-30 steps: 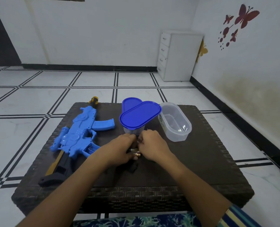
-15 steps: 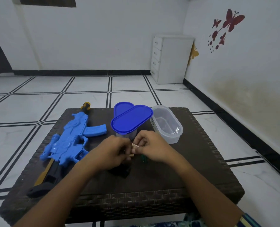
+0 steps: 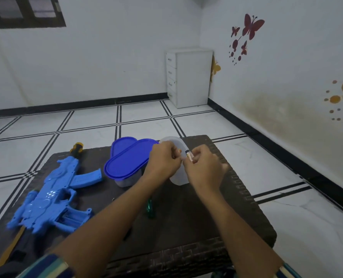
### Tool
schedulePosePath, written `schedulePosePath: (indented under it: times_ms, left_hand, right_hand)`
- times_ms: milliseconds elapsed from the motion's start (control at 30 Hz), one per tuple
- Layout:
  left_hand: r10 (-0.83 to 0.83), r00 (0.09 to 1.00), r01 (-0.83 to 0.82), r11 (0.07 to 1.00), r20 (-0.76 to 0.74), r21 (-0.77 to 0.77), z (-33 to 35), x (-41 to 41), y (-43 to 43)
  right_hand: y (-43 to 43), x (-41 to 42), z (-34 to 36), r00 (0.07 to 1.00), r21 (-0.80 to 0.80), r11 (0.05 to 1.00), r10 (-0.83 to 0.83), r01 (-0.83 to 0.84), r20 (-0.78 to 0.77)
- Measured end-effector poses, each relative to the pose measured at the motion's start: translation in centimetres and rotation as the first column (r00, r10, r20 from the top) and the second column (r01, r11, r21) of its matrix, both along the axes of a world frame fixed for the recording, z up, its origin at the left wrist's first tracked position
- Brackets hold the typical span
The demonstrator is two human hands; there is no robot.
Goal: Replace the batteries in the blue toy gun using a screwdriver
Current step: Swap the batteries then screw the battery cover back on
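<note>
We find the right hand [image 3: 204, 167] pinching a battery [image 3: 189, 157] above the clear container [image 3: 179, 180], the left hand [image 3: 163, 163] curled alongside with its hold unclear, and the blue toy gun [image 3: 52, 197] lying well left; we advise keeping the battery low.

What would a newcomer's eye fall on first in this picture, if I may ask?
Probably the bright blue toy gun lying on the left of the dark woven table. Next, the left hand and right hand meeting in front of the clear container near the far edge, the right pinching a small battery, beside a blue lid.
</note>
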State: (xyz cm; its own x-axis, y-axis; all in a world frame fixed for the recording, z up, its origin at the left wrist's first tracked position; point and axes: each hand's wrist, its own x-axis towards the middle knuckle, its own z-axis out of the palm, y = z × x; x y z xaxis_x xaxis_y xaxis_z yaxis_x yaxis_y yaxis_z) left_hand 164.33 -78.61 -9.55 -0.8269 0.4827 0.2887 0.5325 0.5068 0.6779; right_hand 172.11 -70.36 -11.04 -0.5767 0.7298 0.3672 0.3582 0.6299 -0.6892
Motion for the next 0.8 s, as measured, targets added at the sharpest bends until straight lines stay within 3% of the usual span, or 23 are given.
schedulePosePath:
  times_ms: [167, 300, 367, 500, 567, 633, 700, 800]
  left_hand:
    - [-0.023, 0.993, 0.010, 0.994, -0.116, -0.105, -0.4, -0.7, 0.2]
    - [-0.078, 0.991, 0.047, 0.965, -0.113, -0.256, -0.6, -0.7, -0.4]
    - [-0.080, 0.989, 0.049, 0.972, -0.126, -0.231, -0.5, -0.5, -1.1]
    - [0.026, 0.941, -0.088, 0.982, -0.337, -0.169, 0.6, 0.1, -3.3]
    - [0.075, 0.916, -0.216, 0.921, -0.395, -0.325, 0.9, -0.3, -4.6]
    - [0.125, 0.945, -0.284, 0.774, -0.303, -0.566, 1.0, -0.7, -5.8]
    - [0.187, 0.961, -0.276, 0.676, -0.203, -0.683, 1.0, -0.9, -6.8]
    - [0.106, 0.962, -0.249, 0.721, -0.252, -0.647, 1.2, -0.2, -7.7]
  right_hand:
    - [0.6, -0.6, -0.4, 0.995, 0.088, 0.994, 0.056, -0.063, 0.083]
    - [0.7, -0.1, -0.4, 0.981, 0.044, 0.986, 0.158, -0.163, 0.109]
    - [0.6, 0.4, -0.3, 0.977, 0.018, 0.982, 0.188, -0.191, 0.103]
    - [0.5, 0.5, -0.5, 0.987, 0.010, 0.987, 0.159, -0.159, -0.010]
    - [0.6, 0.4, -0.6, 0.988, -0.007, 0.992, 0.127, -0.128, -0.085]
    - [0.6, 0.3, -0.8, 0.986, -0.019, 0.993, 0.112, -0.115, -0.120]
    - [0.5, 0.2, -0.9, 0.988, -0.007, 0.994, 0.110, -0.112, -0.111]
    - [0.0, 0.3, -0.8, 0.988, 0.064, 0.993, 0.109, -0.103, -0.113]
